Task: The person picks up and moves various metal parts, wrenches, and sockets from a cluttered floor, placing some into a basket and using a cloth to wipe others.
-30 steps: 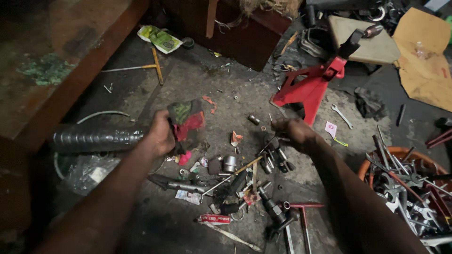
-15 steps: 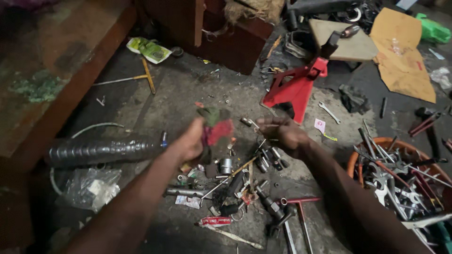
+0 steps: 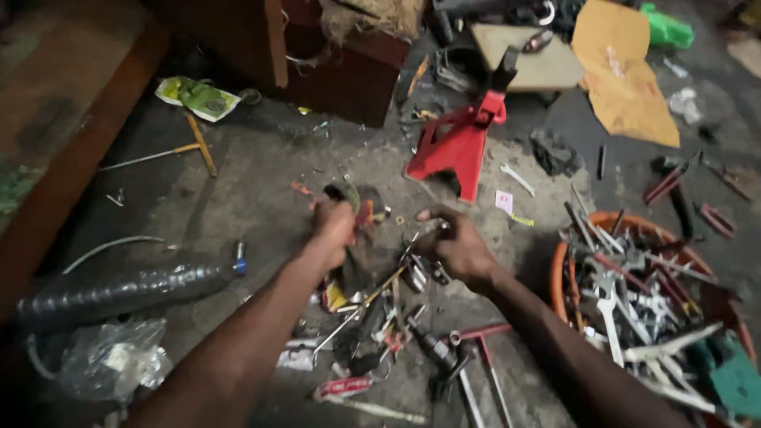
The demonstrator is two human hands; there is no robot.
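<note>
Scattered sockets and tools (image 3: 396, 317) on the concrete floor (image 3: 261, 190) nearest the camera, left hand (image 3: 333, 226) closed around a red-green rag (image 3: 358, 204), right hand (image 3: 456, 247) curled on what seems a small metal part, orange basin of wrenches (image 3: 634, 293) at right, red jack stand (image 3: 453, 147) beyond.

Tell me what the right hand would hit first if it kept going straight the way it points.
The right hand points up and left, toward the left hand and the red and green rag it grips. It would likely meet that rag first, though depth is hard to judge.
</note>
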